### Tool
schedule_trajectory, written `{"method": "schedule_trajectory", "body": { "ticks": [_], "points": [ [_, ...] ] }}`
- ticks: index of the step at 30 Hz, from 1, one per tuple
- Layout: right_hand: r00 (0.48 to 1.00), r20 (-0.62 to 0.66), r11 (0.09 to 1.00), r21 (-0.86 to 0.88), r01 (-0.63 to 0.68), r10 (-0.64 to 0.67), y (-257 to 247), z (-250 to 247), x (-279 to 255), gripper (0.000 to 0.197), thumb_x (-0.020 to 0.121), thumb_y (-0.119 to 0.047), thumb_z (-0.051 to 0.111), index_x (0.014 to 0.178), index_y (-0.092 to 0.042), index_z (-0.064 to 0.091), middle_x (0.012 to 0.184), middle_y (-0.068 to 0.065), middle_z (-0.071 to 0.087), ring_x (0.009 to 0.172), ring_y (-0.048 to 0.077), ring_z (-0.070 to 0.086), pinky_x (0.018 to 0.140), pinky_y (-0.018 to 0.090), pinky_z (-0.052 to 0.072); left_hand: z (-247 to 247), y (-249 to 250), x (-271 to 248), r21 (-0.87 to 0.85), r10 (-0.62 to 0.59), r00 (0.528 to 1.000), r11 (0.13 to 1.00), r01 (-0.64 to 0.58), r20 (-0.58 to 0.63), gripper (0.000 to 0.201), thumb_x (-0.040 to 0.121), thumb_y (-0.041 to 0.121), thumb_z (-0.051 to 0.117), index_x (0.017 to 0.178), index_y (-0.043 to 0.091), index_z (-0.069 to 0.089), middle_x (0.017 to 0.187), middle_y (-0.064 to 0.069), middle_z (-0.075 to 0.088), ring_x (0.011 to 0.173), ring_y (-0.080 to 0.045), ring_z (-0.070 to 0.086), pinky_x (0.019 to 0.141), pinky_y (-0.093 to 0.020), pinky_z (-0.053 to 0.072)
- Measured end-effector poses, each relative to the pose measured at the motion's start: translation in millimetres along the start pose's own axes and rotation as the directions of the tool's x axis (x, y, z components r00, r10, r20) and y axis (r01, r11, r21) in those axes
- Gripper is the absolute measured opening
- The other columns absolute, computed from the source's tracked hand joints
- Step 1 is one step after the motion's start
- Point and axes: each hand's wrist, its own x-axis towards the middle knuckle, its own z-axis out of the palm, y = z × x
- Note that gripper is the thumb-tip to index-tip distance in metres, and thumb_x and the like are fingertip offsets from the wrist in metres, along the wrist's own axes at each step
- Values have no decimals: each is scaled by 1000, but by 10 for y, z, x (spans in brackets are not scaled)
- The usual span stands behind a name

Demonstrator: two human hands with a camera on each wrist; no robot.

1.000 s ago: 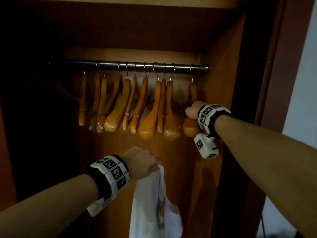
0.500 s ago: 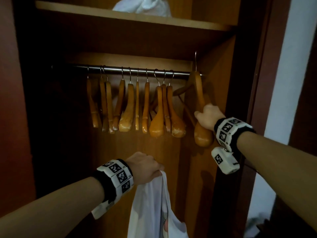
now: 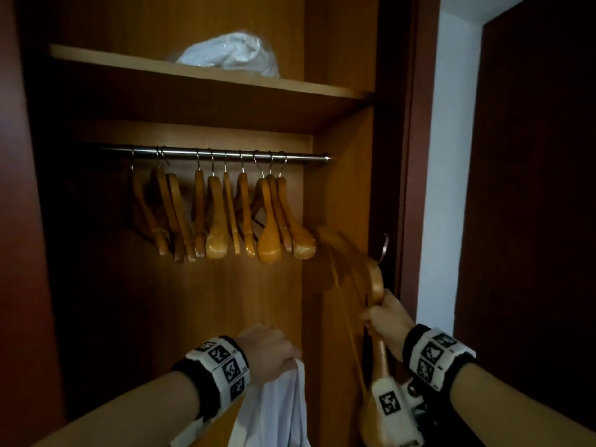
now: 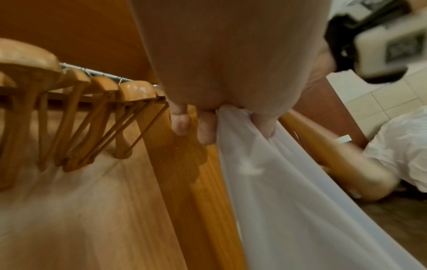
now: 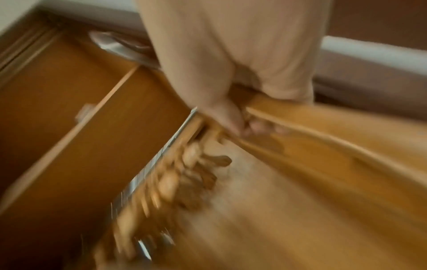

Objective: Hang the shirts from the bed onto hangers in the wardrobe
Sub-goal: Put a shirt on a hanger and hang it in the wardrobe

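Standing at an open wooden wardrobe (image 3: 342, 188), a person holds a white shirt (image 3: 277, 411) in the left hand (image 3: 269, 353) and a wooden hanger (image 3: 375, 285) in the right hand (image 3: 387, 321). The left hand's fingers (image 4: 205, 127) are curled over a bunched edge of the cloth, which hangs down from the fist in front of the wardrobe's lower opening. The right hand's fingers are wrapped around the hanger's middle; the hanger is off the rail, tilted, its metal hook (image 3: 383, 248) up near the wardrobe's right-hand frame and its lower end beside the wrist. It is blurred in every view.

Inside, a metal rail (image 3: 225, 153) runs across the upper part of the wardrobe under a wooden shelf (image 3: 206, 75). A row of matching wooden hangers (image 3: 225, 217) hangs from the rail, crowded together, all bare. On the shelf lies a crumpled pale bundle (image 3: 230, 54), possibly cloth in clear plastic; I cannot tell which. The wardrobe's back and side panels are warm orange-brown wood, dim at the left. To the right of the frame stands a strip of pale wall (image 3: 448, 156), then a dark door or panel (image 3: 532, 188). Both wrists wear bands with black-and-white square markers (image 3: 225, 366). The left wrist view shows pale floor tiles (image 4: 369, 102) behind the shirt.
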Motion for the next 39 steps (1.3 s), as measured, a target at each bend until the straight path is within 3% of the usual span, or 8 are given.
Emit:
{"method": "schedule_trajectory", "body": {
  "ticks": [3, 5, 11, 16, 20, 25, 33, 39],
  "points": [
    [1000, -20, 999, 37, -17, 17, 183, -91, -157, 35, 88, 2, 52, 118, -14, 55, 87, 7, 62, 76, 21, 58, 66, 33, 47, -83, 145, -9, 120, -5, 1000, 993, 2, 28, 32, 107, 34, 34, 118, 19, 60, 102, -5, 68, 92, -24, 62, 75, -32, 31],
    [999, -37, 1000, 15, 21, -20, 260, -163, -277, 37, 88, 2, 51, 120, -16, 55, 89, 6, 63, 80, 21, 60, 71, 34, 49, -174, 259, -17, 162, -14, 999, 987, 6, 50, 33, 107, 35, 34, 123, 21, 59, 106, -5, 68, 97, -26, 61, 85, -35, 39],
    [982, -116, 989, -22, 149, -151, 265, -468, -543, 38, 87, -3, 54, 122, -16, 55, 98, 5, 65, 95, 27, 62, 87, 39, 52, -406, 647, 103, 342, -24, 997, 940, -4, 79, 33, 107, 40, 33, 120, 29, 62, 100, 1, 70, 96, -21, 63, 102, -38, 32],
    [963, -160, 969, 77, 233, -219, 393, -960, -749, 27, 86, -1, 61, 109, -15, 55, 86, 5, 63, 78, 20, 61, 70, 33, 53, -623, 1095, 271, 479, -120, 952, 877, -31, 280, 35, 106, 36, 35, 137, 32, 52, 133, 3, 62, 140, -22, 39, 116, -49, 14],
    [984, -54, 956, 233, 178, -170, 544, -1323, -788, 33, 83, -5, 71, 111, -17, 57, 89, 9, 67, 72, 19, 63, 78, 38, 55, -800, 1392, 315, 592, -154, 935, 803, -70, 320, 35, 105, 36, 38, 137, 34, 52, 129, 6, 62, 137, -23, 34, 109, -49, 20],
    [979, -29, 919, 342, 197, -200, 796, -1571, -955, 22, 87, 4, 62, 100, -13, 64, 73, 3, 59, 63, 15, 54, 67, 30, 48, -830, 1570, 303, 600, -279, 894, 800, 13, 352, 36, 105, 47, 33, 130, 35, 55, 133, 10, 58, 137, -26, 33, 107, -52, 23],
    [872, -31, 703, 577, 415, -489, 256, -1907, -1309, 37, 90, 2, 62, 124, -10, 56, 79, 1, 63, 71, 17, 58, 68, 27, 50, -964, 1853, 300, 577, -321, 870, 815, 53, 373, 44, 102, 56, 23, 131, 39, 53, 142, 11, 47, 136, -30, 32, 108, -58, 25],
    [844, -41, 645, 625, 439, -534, 64, -1767, -1486, 43, 90, -5, 64, 130, -12, 51, 92, 6, 64, 75, 18, 61, 74, 33, 52, -1126, 1995, 395, 510, -318, 865, 856, 86, 388, 40, 103, 53, 26, 132, 44, 52, 140, 15, 47, 137, -29, 30, 110, -61, 21]
  ]
}}
